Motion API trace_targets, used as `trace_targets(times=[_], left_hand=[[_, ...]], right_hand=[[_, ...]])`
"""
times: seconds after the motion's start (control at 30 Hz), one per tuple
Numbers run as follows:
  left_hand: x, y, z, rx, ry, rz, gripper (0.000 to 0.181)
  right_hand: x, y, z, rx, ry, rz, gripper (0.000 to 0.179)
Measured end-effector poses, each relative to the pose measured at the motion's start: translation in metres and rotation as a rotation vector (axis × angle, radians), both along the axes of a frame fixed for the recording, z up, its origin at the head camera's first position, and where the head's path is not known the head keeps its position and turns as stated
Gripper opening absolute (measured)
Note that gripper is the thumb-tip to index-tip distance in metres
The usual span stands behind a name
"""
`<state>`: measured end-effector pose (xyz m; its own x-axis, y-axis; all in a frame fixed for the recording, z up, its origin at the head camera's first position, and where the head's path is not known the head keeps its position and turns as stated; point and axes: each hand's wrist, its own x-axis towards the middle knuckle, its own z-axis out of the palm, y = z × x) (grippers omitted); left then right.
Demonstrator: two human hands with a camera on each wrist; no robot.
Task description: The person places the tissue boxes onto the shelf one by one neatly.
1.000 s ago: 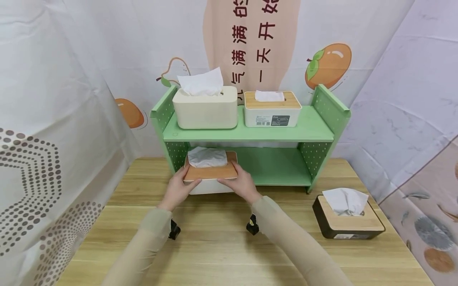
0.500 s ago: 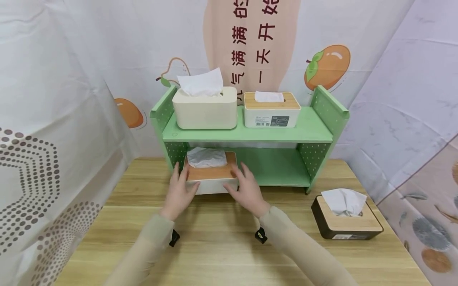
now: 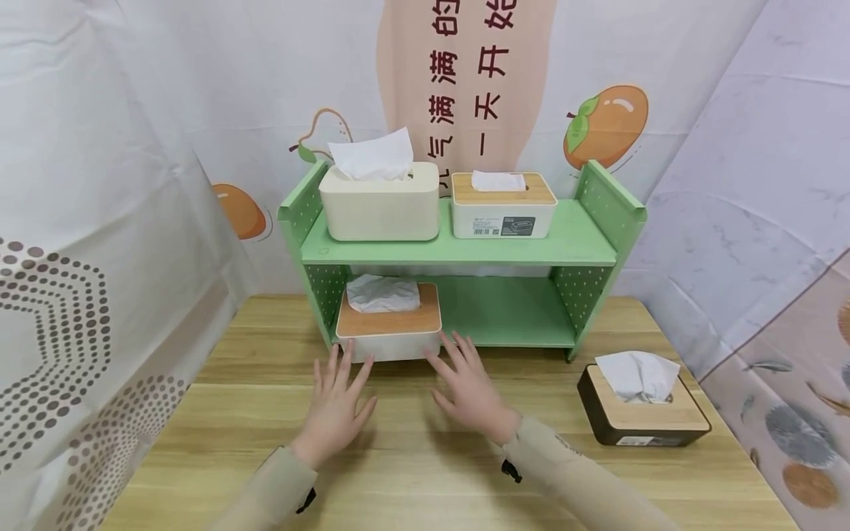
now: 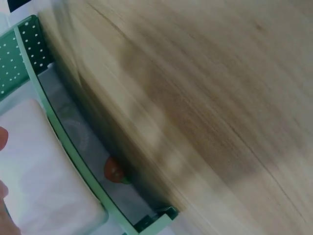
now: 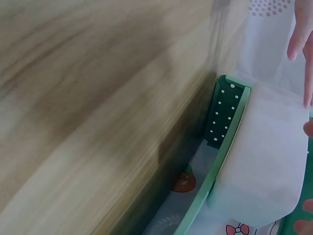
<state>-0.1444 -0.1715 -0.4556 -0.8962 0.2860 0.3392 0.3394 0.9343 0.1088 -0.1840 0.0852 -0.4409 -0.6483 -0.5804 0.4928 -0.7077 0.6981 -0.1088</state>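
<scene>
A white tissue box [image 3: 388, 345] with a wooden lid and a crumpled tissue on top sits at the left end of the green shelf's lower board, its front jutting a little past the edge. My left hand [image 3: 334, 414], fingers spread and straight, is low in front of the box's left corner. On the other side my right hand [image 3: 473, 392] has its fingers spread too, fingertips close by the right front corner. Both hold nothing. Each wrist view shows the box's pale front, seen in the left wrist view as a white face [image 4: 44, 171], with only fingertips at the frame edge.
The green two-tier shelf [image 3: 458, 254] stands at the table's back. Its top board bears a large cream tissue box [image 3: 380, 210] and a smaller white one with a wooden lid [image 3: 505, 217]. A black tissue box [image 3: 640, 420] lies at the right of the wooden table [image 3: 425, 487].
Both hands have let go of the white tissue box and drawn back toward the front, fingers spreading. The box stays in place on the lower board.
</scene>
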Motion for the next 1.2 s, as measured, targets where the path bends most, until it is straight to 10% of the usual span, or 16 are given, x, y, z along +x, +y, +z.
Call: trace_targets(times=[0.57, 1.2], left_hand=[[-0.007, 0.003, -0.002, -0.024, -0.033, 0.059, 0.070], [-0.049, 0.006, 0.005, -0.006, -0.046, 0.101, 0.067]], right_hand=[[0.001, -0.003, -0.007, 0.100, -0.194, -0.085, 0.066], [-0.041, -0.016, -0.006, 0.131, -0.214, -0.165, 0.068]])
